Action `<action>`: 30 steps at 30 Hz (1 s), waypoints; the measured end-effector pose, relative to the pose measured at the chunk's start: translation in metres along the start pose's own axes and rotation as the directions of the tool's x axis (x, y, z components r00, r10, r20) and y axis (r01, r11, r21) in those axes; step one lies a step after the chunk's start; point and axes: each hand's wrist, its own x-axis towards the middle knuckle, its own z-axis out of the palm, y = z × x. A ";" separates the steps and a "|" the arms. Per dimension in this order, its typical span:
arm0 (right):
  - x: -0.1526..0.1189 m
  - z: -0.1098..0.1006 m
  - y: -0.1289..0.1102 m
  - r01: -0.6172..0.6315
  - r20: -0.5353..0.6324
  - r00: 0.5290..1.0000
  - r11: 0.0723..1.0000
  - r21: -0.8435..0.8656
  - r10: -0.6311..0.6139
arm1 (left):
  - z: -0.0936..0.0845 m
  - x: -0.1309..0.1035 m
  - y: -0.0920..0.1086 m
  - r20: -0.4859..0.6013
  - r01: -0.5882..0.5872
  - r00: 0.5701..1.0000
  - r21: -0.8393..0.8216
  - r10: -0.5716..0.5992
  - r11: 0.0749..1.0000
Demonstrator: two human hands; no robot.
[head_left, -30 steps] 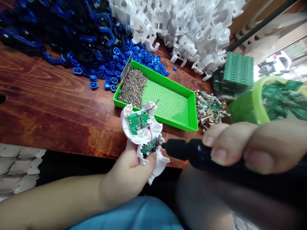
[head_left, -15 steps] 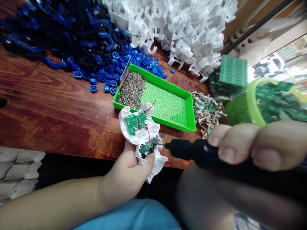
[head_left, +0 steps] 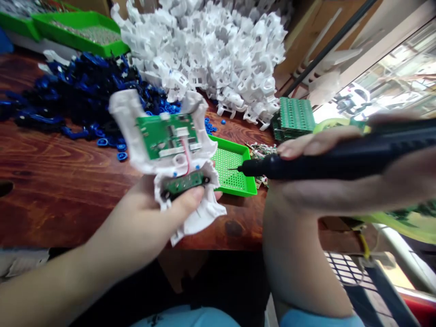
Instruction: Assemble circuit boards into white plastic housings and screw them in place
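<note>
- Gripping a white housing [head_left: 160, 165], my left hand [head_left: 150, 213] is closed.
- My right hand [head_left: 334, 197] grasps a black screwdriver [head_left: 323, 165], its bit apart from the housing.

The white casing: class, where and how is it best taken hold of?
Grip the white casing by its lower part, probably from the left, wrapping around behind, as the left hand does: the green boards and red wire lie exposed towards the camera, leaving its outside likely safer to press.
</note>
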 end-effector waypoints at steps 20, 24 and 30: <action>0.028 -0.007 0.023 0.385 -0.157 0.923 0.858 0.340 -0.352 | 0.050 0.069 -0.005 0.085 0.217 0.976 -0.348 -0.200 0.912; 0.028 -0.008 0.025 0.349 -0.125 0.937 0.858 0.377 -0.326 | 0.050 0.068 -0.008 0.092 0.157 0.987 -0.340 -0.134 0.927; 0.027 -0.005 0.027 0.324 -0.116 0.946 0.861 0.391 -0.304 | 0.050 0.062 -0.006 0.159 0.202 0.975 -0.339 -0.156 0.919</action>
